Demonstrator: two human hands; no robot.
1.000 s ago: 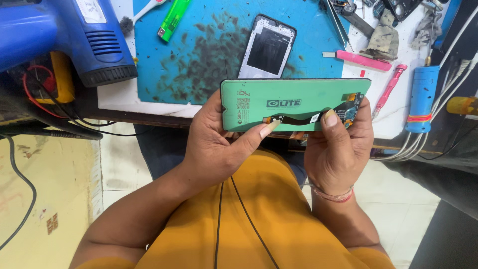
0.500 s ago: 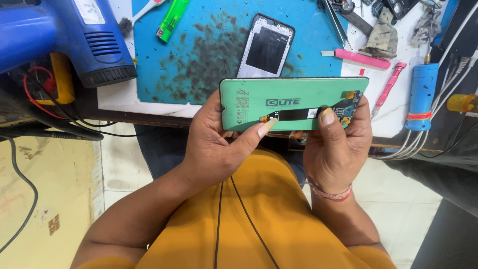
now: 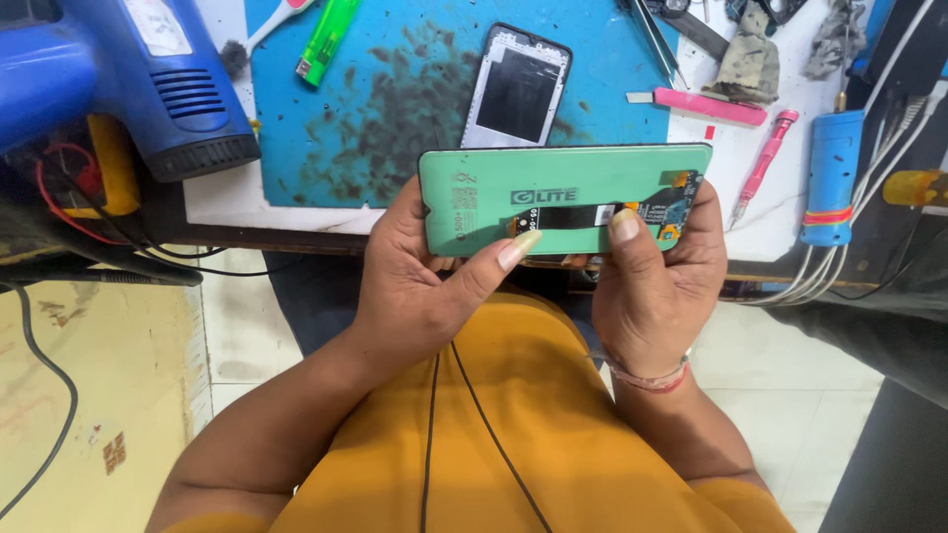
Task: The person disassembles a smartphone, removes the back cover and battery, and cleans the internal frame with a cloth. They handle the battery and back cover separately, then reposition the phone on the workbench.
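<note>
Green-backed phone display panel held level above workbench edge, over lap. Left hand and right hand closed around it, thumbs pressing black flex cable. Risk: thumb pressure creasing cable; slip dropping panel.

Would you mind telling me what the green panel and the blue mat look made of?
Green panel: likely a glass screen under matte green plastic film; its face is flat and even. Blue mat: probably soft silicone or rubber, dull, with dark scorch-like stains.
</note>
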